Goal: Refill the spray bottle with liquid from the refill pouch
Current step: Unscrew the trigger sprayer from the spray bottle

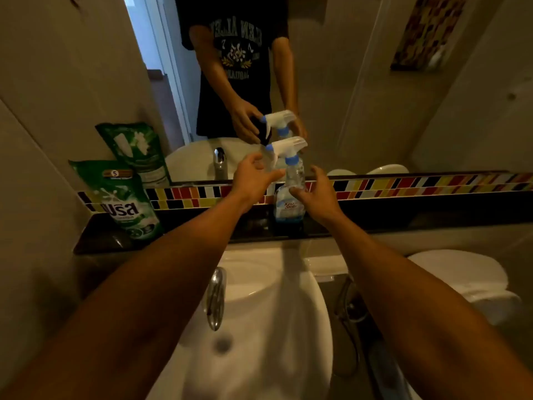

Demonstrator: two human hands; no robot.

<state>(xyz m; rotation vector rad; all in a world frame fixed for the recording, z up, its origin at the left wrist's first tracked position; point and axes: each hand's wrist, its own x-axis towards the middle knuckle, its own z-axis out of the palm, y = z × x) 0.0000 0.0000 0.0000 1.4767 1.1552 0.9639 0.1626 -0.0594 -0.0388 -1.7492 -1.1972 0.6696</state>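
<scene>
A: Fingers (256, 161) of left hand (253, 180) spread, curled loosely toward the trigger head – holding nothing. Right hand (317, 192) fingers also apart, just beside the bottle body; contact unclear.

B: Spray bottle (290, 194) location?

A: Upright on the dark ledge (202, 223) under the mirror (360, 96), between both hands, behind the sink (259, 327). Cap on.

B: Refill pouch (127, 203)?

A: Green, standing at left end of the same ledge, leaning on the tile strip (403, 186) – well apart from both hands.
</scene>
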